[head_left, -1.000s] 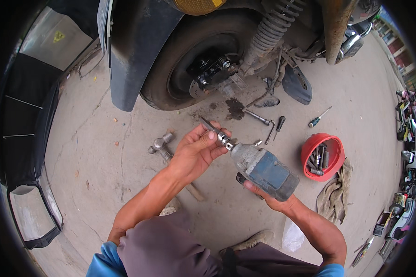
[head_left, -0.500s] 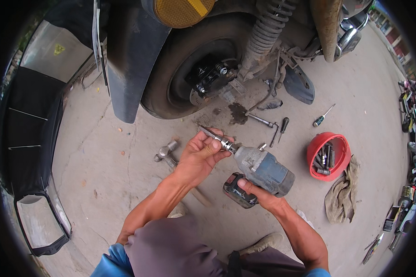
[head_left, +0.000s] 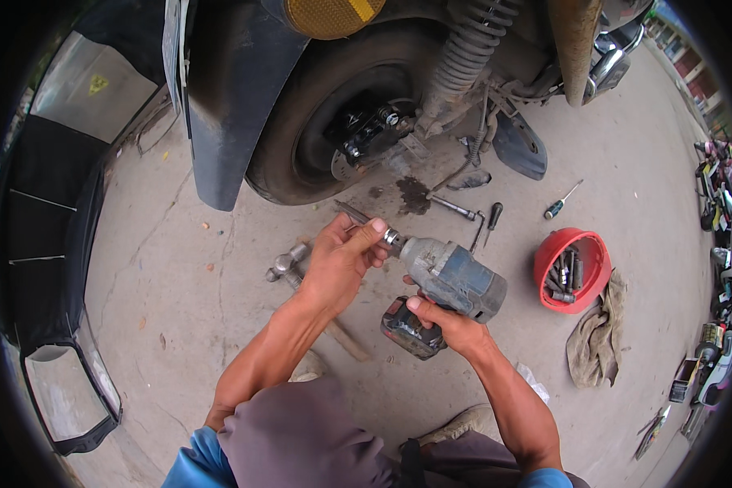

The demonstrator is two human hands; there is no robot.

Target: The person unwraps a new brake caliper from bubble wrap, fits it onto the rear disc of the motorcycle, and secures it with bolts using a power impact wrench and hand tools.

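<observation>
Blue-grey power driver [head_left: 464, 281] rests clamped in the right grip [head_left: 457, 327] while the left grip [head_left: 338, 262] pinches the socket bit [head_left: 393, 238] at the driver's nose.

Before you, the grey concrete floor [head_left: 179, 325] carries a hammer [head_left: 285, 262] on your left; to your right lie a silver wrench [head_left: 454, 208], a black-handled screwdriver [head_left: 494, 215], a teal-handled screwdriver [head_left: 555, 209], a red helmet [head_left: 599, 264] and a brown cloth [head_left: 592, 351].
</observation>
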